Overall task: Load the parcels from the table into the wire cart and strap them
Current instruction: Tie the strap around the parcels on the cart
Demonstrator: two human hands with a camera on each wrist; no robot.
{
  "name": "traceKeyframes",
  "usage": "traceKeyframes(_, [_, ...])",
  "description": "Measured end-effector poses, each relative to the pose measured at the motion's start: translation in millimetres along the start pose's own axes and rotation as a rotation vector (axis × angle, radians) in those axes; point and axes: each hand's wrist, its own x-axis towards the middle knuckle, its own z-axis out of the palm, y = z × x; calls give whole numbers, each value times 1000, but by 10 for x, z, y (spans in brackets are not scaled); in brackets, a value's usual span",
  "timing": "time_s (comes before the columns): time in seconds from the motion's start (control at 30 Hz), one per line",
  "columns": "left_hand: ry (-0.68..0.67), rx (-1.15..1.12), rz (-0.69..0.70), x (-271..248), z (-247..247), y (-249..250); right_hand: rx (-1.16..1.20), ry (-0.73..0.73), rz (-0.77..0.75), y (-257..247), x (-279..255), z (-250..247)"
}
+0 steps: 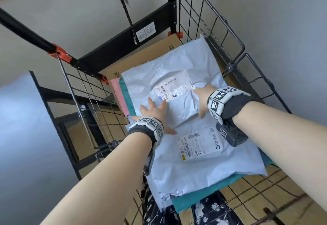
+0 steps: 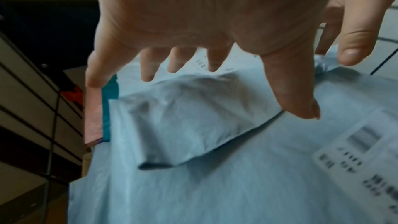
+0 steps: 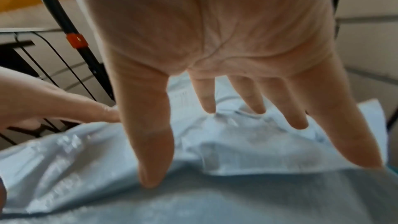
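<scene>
Top parcel: a small white poly mailer (image 1: 178, 99) with a shipping label, lying on top of the stack inside the wire cart (image 1: 228, 35).
Handling: it looks light, soft and crinkly, with slippery film; it is best taken by its two opposite edges or pressed flat, not pinched at the loose flap.
Left hand (image 1: 154, 111): fingers spread and straight, hovering over or lightly touching the mailer's left edge; it grips nothing.
Right hand (image 1: 201, 99): fingers extended over the mailer's right side, tips at the creased film; it holds nothing.
Beneath: a larger white mailer (image 1: 200, 168), then a teal parcel (image 1: 198, 200), a pink parcel (image 1: 117, 94) and a cardboard box (image 1: 150, 55).
Strap: a dark cord (image 1: 126, 10) hangs at the cart's back, unused.
Stage: loading seems almost finished; strapping is not yet done.
</scene>
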Motion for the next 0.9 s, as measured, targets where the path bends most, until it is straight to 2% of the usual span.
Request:
traceKeyframes(0.07, [63,-27,6,-234,-99,-64,4,103,-17,-71,-176,-122])
traceKeyframes(0.17, [219,-74,31,-585,-317,-183,116,184,-33,-225,-449,-325])
traceKeyframes(0.27, [356,-131,29,-896,-591,-346,209,331,-73,-398,-756,-565])
traceKeyframes(0.5, [624,-247,62,-1762,-1199,-805,317,626,-98,-685,-1714,-1156])
traceKeyframes(0.7, [755,-305,40,-2312,-1639,-1028,522,767,-177,-833,-2220,-1707])
traceKeyframes(0.9, [845,-354,-21,-2481,-2146,-1069,723,803,-390,-912,-2222,-2280])
